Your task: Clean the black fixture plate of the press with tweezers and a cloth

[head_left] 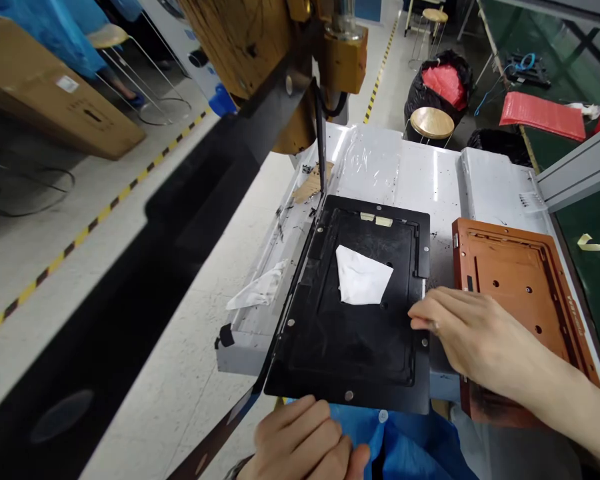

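The black tray (pixel 353 333), overhanging the worktop (pixel 405 173) and merely touched by open right hand (pixel 460 327) and curled, empty left hand (pixel 305 440), could be tipped off.

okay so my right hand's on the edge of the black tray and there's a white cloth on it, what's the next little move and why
Probably slide the right hand inward and pick up the white cloth. It lies loose in the middle of the black tray, the fingertips already rest at the tray's right edge close to it, and the left hand sits at the near edge to steady things.
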`<state>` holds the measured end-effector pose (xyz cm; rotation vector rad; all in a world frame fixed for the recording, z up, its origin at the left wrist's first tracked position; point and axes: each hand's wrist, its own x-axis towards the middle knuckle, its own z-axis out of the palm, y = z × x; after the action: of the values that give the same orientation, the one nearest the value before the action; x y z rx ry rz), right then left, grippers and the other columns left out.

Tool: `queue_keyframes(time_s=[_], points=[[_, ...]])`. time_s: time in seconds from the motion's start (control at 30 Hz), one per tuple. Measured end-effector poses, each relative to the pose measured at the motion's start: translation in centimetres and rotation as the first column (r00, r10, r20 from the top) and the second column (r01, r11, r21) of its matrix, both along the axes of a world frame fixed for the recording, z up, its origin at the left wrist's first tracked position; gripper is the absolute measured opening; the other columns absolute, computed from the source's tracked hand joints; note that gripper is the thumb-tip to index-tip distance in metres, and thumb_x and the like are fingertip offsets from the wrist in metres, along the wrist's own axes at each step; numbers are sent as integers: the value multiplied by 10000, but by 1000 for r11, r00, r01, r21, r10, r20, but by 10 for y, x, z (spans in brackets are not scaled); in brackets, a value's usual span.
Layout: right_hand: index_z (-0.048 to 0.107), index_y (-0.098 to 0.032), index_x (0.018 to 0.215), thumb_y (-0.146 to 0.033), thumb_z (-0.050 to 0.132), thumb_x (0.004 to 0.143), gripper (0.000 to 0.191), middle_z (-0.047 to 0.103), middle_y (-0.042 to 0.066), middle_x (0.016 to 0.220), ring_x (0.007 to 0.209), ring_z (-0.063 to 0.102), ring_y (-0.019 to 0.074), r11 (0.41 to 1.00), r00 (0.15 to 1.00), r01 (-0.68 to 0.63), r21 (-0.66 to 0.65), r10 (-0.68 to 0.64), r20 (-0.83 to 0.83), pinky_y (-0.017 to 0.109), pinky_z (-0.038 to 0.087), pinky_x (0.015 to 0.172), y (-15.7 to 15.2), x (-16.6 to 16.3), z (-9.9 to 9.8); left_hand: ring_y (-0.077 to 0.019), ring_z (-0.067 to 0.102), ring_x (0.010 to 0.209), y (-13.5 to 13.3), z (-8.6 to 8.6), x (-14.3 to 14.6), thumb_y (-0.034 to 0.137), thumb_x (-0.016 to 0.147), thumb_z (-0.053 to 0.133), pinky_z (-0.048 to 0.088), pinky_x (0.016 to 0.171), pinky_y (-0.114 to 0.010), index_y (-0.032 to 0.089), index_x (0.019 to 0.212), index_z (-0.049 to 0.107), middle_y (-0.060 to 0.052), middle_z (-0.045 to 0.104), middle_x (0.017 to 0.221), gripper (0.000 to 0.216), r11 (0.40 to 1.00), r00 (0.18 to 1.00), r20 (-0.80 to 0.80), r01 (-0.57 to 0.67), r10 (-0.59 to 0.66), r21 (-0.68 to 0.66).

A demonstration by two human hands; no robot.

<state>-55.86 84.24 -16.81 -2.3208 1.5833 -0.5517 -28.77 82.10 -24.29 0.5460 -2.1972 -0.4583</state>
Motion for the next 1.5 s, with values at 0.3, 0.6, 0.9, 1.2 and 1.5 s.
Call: queue_keyframes(time_s=[0.3,0.6,0.9,1.2,1.5], points=[[492,-191,918,-189,380,1177,282,606,43,856,631,554,183,983,970,108,149,-137,203,329,417,566,-19,-18,-8,-140,490,506,-34,14,-14,42,866,630,345,513,-337,217,754,487,35,515,562,252,994,987,131,101,-95,-39],[532,-187,1005,-175,382,1187,236,607,1,868,672,580,143,977,929,152,151,-194,316,267,454,620,-18,-20,-16,-141,471,520,-31,10,-14,51,869,651,340,535,-342,212,731,500,36,498,557,261,995,984,156,89,-82,-35],[458,-168,936,-151,299,1224,330,463,4,802,651,413,176,996,999,-11,-85,8,-35,342,322,603,-14,0,-11,-130,450,540,-30,8,-18,21,871,673,330,547,-327,183,696,523,24,492,566,281,995,994,83,74,-69,-60],[508,-157,973,-185,348,1186,268,549,-10,800,628,535,144,974,968,92,208,-137,210,295,398,575,-25,-12,-14,-140,429,551,-33,10,-17,29,866,690,313,552,-343,190,690,504,22,475,571,302,994,990,107,98,-91,-58],[477,-188,981,-190,389,1206,242,608,-4,882,607,548,96,987,943,153,-45,-132,305,207,439,570,-18,-21,-23,-134,436,557,-31,8,-16,29,883,671,327,557,-332,181,697,518,25,477,573,285,994,993,93,78,-71,-75]])
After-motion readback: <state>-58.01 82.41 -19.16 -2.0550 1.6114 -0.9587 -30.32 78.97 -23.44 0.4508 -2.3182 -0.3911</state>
